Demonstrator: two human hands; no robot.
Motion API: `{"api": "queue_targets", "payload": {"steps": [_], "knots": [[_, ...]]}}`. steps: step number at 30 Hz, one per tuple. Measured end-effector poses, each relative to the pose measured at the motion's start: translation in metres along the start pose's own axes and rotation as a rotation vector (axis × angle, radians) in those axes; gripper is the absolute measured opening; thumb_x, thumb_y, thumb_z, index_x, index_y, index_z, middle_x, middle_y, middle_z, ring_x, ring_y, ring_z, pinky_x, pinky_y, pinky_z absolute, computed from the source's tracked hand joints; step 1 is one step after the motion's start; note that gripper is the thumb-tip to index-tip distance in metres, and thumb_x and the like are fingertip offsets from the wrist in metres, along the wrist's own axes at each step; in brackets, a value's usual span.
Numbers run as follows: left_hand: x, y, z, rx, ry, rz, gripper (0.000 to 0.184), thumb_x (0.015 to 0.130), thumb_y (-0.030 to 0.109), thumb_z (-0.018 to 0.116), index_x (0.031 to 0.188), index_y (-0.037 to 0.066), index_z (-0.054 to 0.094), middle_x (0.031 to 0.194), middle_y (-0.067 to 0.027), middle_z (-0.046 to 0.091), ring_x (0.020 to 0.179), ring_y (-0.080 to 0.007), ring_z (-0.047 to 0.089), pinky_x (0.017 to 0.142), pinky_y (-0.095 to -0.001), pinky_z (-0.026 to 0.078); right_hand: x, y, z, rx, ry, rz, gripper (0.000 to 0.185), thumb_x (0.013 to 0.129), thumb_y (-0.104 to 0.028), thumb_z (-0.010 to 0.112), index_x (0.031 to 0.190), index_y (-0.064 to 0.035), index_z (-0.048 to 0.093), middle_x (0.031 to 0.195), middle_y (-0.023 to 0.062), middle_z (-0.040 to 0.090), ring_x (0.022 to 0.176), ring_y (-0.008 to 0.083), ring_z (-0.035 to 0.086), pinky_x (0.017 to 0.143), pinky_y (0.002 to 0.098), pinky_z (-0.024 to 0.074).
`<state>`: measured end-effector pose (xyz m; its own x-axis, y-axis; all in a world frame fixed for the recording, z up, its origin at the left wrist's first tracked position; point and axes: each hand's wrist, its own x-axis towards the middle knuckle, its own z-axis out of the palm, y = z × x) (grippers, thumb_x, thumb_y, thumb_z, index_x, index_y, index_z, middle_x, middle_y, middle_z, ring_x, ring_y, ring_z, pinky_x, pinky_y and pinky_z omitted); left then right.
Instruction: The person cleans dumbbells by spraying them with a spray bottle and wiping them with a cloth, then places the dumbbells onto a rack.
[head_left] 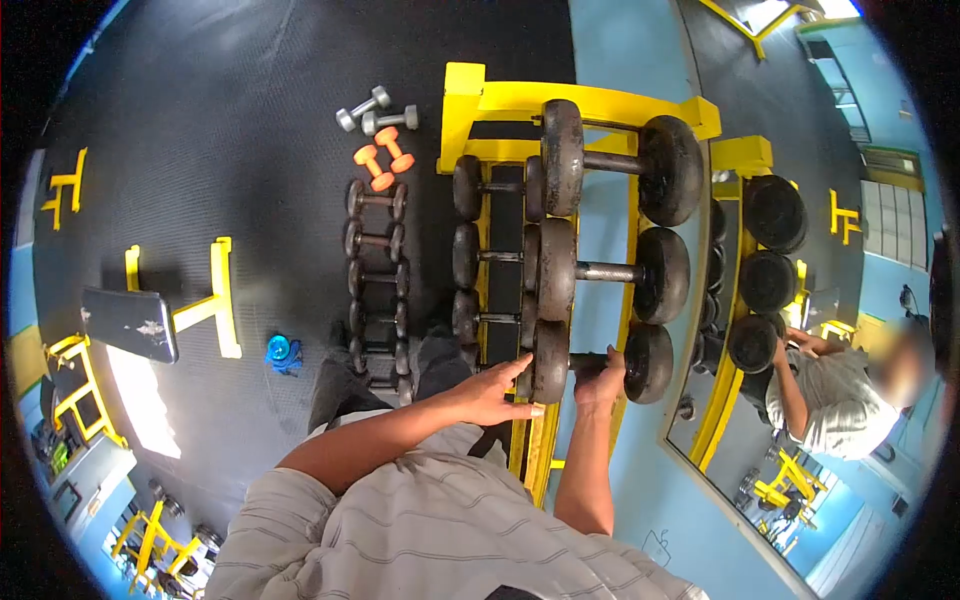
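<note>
On the top tier of the yellow rack (462,110), the nearest large dumbbell (649,364) has thick, worn dark round heads. My right hand (600,382) is closed around its handle beside the right head; some of the fingers are hidden. My left hand (492,394) is open, fingers stretched out, with the fingertips at the left head and apparently touching it. Two more large dumbbells, a middle one (661,276) and a far one (670,170), lie beyond it on the same tier.
Smaller dumbbells (465,255) fill the lower tier. Along the floor lie a row of dark dumbbells (376,240), orange dumbbells (394,150) and grey dumbbells (390,120). A blue bottle (280,349) and a bench (130,322) are left. A wall mirror (705,400) stands right.
</note>
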<state>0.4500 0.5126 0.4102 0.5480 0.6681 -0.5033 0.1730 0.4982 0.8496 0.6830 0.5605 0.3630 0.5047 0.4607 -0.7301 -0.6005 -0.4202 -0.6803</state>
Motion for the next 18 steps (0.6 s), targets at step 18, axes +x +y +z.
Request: {"api": "queue_targets", "payload": {"steps": [18], "knots": [[-0.225, -0.114, -0.154, -0.38, 0.74, 0.177, 0.079, 0.078, 0.039, 0.072, 0.138, 0.001, 0.036, 0.124, -0.0202, 0.055, 0.11, -0.0298, 0.057, 0.092, -0.0386, 0.046, -0.284, 0.183, 0.241, -1.219, -1.397, -0.489, 0.018, 0.08, -0.003, 0.067, 0.095, -0.0013, 0.056, 0.075, 0.0, 0.058, 0.066, 0.0063, 0.053, 0.062, 0.0215, 0.0447]]}}
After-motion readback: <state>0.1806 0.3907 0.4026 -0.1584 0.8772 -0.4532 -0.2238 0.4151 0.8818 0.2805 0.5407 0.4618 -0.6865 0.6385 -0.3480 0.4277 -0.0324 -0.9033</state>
